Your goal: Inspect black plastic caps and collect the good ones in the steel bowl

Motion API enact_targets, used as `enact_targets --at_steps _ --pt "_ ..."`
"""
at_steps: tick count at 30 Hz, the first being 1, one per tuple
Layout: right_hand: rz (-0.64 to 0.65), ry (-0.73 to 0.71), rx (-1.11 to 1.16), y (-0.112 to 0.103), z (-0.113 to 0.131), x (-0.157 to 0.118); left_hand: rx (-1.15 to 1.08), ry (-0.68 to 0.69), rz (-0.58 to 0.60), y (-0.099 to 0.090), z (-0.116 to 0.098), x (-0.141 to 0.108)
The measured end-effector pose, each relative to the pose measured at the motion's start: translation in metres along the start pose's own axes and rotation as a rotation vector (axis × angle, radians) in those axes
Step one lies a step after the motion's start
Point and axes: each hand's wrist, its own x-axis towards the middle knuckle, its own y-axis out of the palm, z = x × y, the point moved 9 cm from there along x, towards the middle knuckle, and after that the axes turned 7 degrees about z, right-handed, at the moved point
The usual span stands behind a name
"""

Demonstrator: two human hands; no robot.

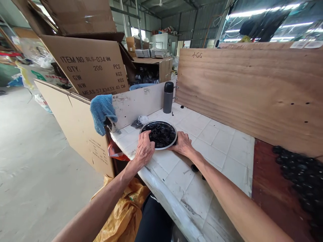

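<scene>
A round metal dish (pixel 167 125) full of small black parts (pixel 161 133) sits on the white tiled worktop (pixel 214 151). My left hand (pixel 144 147) grips the dish's near left rim, fingers curled over the edge. My right hand (pixel 182 144) holds the near right rim. Both arms reach forward from the lower edge of the view.
A dark grey flask (pixel 168 97) stands behind the dish. A blue cloth (pixel 102 111) hangs over a cardboard panel at left. A plywood board (pixel 249 90) walls the right side. A heap of black parts (pixel 301 174) lies at far right. Two loose black parts (pixel 194 168) lie under my right forearm.
</scene>
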Motion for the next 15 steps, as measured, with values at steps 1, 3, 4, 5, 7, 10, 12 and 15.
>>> enact_targets --at_steps 1,3,4,5,7,10,12,15 --pt "-0.015 0.011 -0.012 -0.001 0.001 -0.001 0.011 0.018 -0.009 0.000 -0.002 -0.001" --pt "0.003 -0.022 -0.021 -0.002 0.000 -0.006 0.032 0.044 -0.021 -0.001 -0.006 -0.002" --pt "0.029 -0.056 -0.020 -0.002 -0.001 -0.010 0.038 0.061 -0.026 -0.001 -0.009 -0.003" --pt "0.062 -0.093 -0.016 -0.003 -0.004 -0.016 0.043 0.080 -0.031 -0.002 -0.013 -0.005" --pt "0.130 -0.171 0.001 -0.007 -0.012 -0.031 0.047 0.111 -0.040 -0.003 -0.020 -0.008" --pt "0.212 -0.282 0.033 -0.015 -0.024 -0.063 0.037 0.133 -0.045 -0.004 -0.031 -0.014" --pt "0.227 -0.336 0.050 -0.022 -0.030 -0.089 0.025 0.146 -0.033 -0.004 -0.041 -0.020" --pt "0.174 -0.357 0.021 -0.031 -0.037 -0.131 -0.024 0.175 0.009 -0.003 -0.060 -0.030"
